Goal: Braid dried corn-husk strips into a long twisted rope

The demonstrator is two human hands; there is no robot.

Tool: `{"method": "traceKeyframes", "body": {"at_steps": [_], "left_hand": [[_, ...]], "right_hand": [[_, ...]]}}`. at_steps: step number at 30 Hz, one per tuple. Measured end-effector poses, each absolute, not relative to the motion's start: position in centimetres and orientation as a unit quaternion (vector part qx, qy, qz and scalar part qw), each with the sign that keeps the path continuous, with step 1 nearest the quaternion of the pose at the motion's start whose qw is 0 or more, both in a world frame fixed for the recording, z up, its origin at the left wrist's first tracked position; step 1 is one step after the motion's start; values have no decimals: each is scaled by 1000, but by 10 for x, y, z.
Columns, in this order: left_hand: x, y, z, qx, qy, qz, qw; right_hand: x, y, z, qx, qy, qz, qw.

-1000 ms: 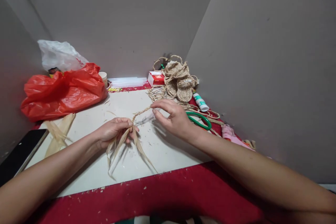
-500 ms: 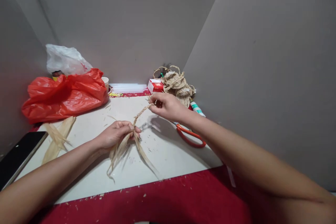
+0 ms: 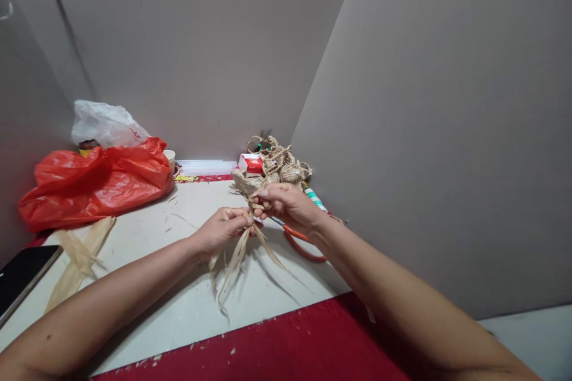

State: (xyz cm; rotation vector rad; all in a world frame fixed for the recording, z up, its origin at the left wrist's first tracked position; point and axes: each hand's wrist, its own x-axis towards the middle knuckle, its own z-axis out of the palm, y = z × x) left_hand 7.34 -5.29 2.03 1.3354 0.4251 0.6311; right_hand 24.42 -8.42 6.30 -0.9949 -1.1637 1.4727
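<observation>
Between my two hands is a braid of dried straw-coloured fibre, its loose strands point(image 3: 241, 249) hanging and fanning out over the white board point(image 3: 179, 309). My left hand point(image 3: 230, 227) pinches the braid where the loose strands begin. Close above it, my right hand point(image 3: 286, 202) has its fingers closed on the braided length, which my fingers partly cover. Just behind the right hand lies a heap of braided cord point(image 3: 292, 172). Orange-handled scissors point(image 3: 304, 247) rest on the board under my right wrist, partly hidden.
At the left lie a red plastic bag point(image 3: 102, 184), flat fibre strips point(image 3: 80, 259) and a dark phone-like slab point(image 3: 24, 280). A paper cup point(image 3: 170, 159), clear sticks point(image 3: 205, 168), a red-and-white box point(image 3: 251, 163) and a white-and-green roll point(image 3: 315, 197) line the back. Grey walls point(image 3: 201, 59) enclose the table.
My hands have come closer together, the left moving right and the right moving slightly down. The braid between them is now bunched and mostly covered. The view has shifted a little.
</observation>
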Motion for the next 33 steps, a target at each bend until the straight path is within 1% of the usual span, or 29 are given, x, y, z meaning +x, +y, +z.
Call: {"method": "traceKeyframes", "body": {"at_steps": [2,5,8,11,14,17,21,23,27,30,33], "left_hand": [[73,-53,25,658,200,316,653],[69,-52,28,751,224,377,493],[65,-48,21,823,211,409,332],[61,-43,8,881,155,396,206],[58,-38,0,926,79,348,125],[56,-34,0,951,48,295,84],[57,-28,-2,962,85,257,32],[57,-25,-5,963,95,250,19],[59,-23,-10,963,77,255,43],[59,-25,-10,955,75,278,71],[59,-25,-12,954,78,282,68]], "right_hand": [[248,-85,57,-383,-425,643,510],[252,-84,46,-366,-317,684,546],[251,-80,33,-375,-242,713,541],[247,-77,26,-388,-189,725,536],[243,-76,26,-403,-145,726,538],[242,-80,30,-392,-137,733,540],[243,-89,30,-365,-164,727,558],[242,-92,28,-371,-189,724,550],[236,-94,21,-412,-274,673,550],[232,-91,17,-447,-286,624,573],[230,-88,14,-459,-307,617,562]]}}
